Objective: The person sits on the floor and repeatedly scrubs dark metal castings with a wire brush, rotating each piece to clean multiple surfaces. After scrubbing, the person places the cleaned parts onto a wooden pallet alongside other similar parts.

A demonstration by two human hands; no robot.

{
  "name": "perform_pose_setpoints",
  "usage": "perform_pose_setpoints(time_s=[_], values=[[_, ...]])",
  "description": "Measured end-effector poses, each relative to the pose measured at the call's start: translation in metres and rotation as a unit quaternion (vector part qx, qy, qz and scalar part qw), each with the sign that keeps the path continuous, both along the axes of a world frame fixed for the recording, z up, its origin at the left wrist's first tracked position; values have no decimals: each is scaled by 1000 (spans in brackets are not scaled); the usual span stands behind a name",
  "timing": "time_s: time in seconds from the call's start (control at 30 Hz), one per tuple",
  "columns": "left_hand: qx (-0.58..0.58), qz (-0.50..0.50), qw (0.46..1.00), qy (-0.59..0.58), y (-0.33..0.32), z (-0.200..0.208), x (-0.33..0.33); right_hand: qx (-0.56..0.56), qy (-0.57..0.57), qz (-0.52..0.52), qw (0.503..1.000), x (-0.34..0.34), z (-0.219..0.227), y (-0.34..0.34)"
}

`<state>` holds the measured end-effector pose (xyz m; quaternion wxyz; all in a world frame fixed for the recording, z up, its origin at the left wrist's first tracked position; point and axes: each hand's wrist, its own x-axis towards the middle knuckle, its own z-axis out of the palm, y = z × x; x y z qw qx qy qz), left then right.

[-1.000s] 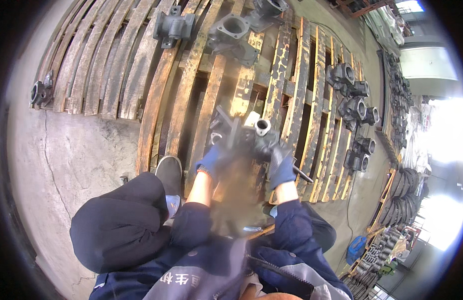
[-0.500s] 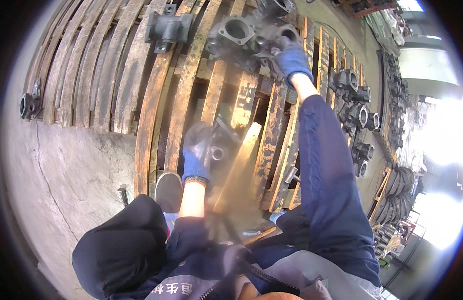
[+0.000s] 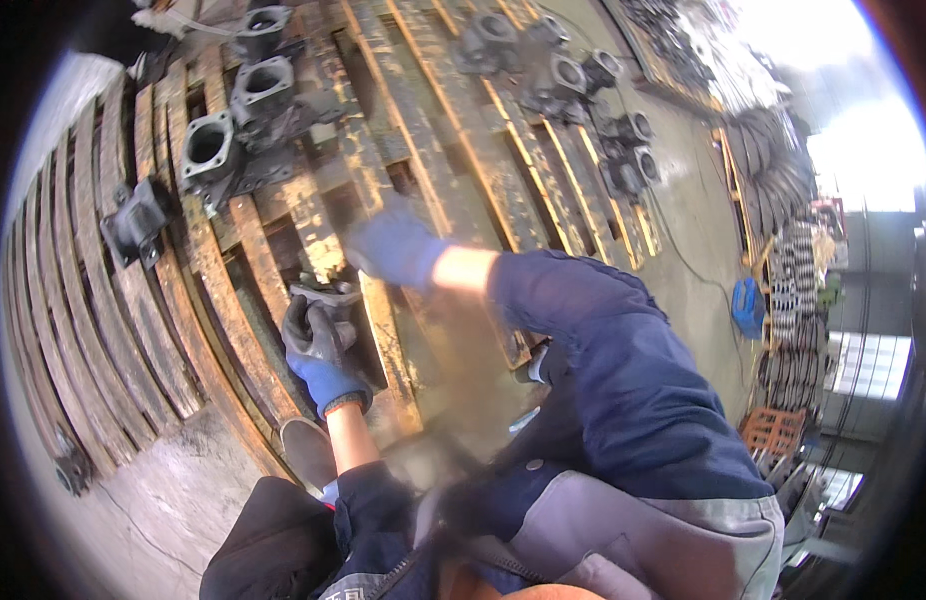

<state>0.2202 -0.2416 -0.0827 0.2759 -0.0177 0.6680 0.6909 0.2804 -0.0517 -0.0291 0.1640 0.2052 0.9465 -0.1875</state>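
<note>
Two gloved hands are in view above the pallet (image 3: 386, 345), at unequal distances from the part (image 3: 328, 295).

Left hand (image 3: 323, 355): nearer to the part and touching it. Fingers are curled, and the grip appears clamped on the part; glove and part are close in tone, so the exact finger placement cannot be read.

Right hand (image 3: 398, 245): above and to the right of the part in the view, apart from it. The back of the glove faces the camera and the fingers point left. Motion blur hides the fingertips; whether they are spread or together cannot be told, and no held object shows.

Part: grey, located at the far end of the left hand, low over the pallet slats. Its visible upper edge runs roughly left to right, across the line of the left forearm. The lower portion is partly covered by the glove, so the full long axis cannot be confirmed.

Governing relation: from the right hand, the part lies down and to the left, with a short gap between. From the left hand, there is no gap.

Surroundings: a casting cluster (image 3: 258, 108) stands up and to the left of both hands, well apart. A lone casting (image 3: 138, 225) lies left of that cluster's near end.
</note>
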Motion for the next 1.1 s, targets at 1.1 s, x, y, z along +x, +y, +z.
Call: perform_pose_setpoints(time_s=[1.1], values=[[-303,-211,720,588,138,-87,98,332,16,-366,869,206,0,390]])
